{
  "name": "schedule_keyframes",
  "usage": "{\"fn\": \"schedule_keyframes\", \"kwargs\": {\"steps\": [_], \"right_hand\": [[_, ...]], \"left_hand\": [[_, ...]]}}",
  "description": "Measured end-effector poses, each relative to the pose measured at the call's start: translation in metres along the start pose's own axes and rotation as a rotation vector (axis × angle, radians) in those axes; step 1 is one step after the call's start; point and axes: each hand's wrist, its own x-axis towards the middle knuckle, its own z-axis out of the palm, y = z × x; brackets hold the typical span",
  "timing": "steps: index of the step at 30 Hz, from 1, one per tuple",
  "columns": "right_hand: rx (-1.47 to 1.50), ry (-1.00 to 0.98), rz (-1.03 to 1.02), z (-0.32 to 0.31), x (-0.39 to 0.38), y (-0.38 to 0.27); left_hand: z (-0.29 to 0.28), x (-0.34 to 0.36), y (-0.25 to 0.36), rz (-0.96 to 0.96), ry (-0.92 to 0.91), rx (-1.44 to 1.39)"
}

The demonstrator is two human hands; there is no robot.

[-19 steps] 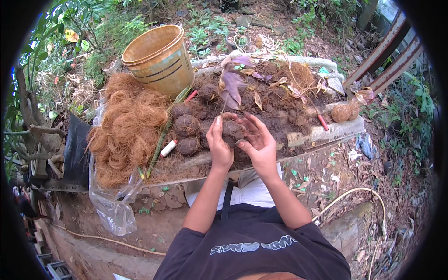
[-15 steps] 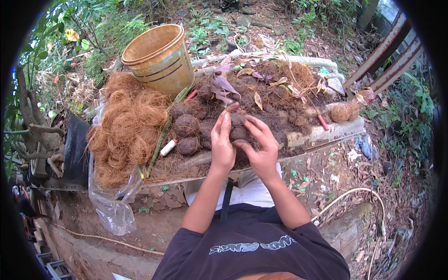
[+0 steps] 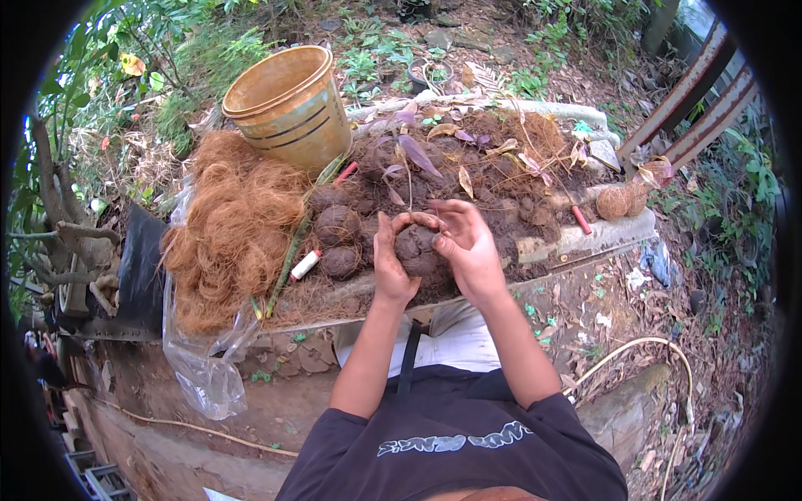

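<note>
Soil-strewn garden slab (image 3: 585,243), dark ball cupped at its near side

Left hand (image 3: 393,265) and right hand (image 3: 473,252) come together around the dark ball (image 3: 417,253), left palm along one side, right thumb against the other. From the ball, a purple-leaved plant (image 3: 418,156) stands at twelve o'clock, its base hidden by fingers. Near nine o'clock lies a white, red-ended spool (image 3: 306,265); toward ten, more soil balls (image 3: 337,225). Tangled brown fibre (image 3: 230,238) heaps farther out at nine. Toward three rests a red handle (image 3: 581,220). Farther still, a yellowish bucket (image 3: 292,125) stands between ten and eleven, and a dark pot (image 3: 420,84) at twelve.
</note>
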Motion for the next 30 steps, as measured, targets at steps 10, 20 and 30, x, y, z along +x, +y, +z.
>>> {"fn": "schedule_keyframes", "kwargs": {"steps": [10, 20, 30], "right_hand": [[0.297, -0.355, 0.311, -0.015, 0.003, -0.012], [-0.066, -0.057, 0.001, -0.007, -0.008, 0.003], [-0.725, -0.018, -0.508, -0.016, -0.007, -0.003]], "left_hand": [[-0.001, -0.005, 0.011, 0.100, -0.139, 0.609], [0.013, 0.002, 0.001, -0.073, 0.199, 0.107], [0.028, 0.004, 0.007, -0.075, 0.188, 0.130]]}}
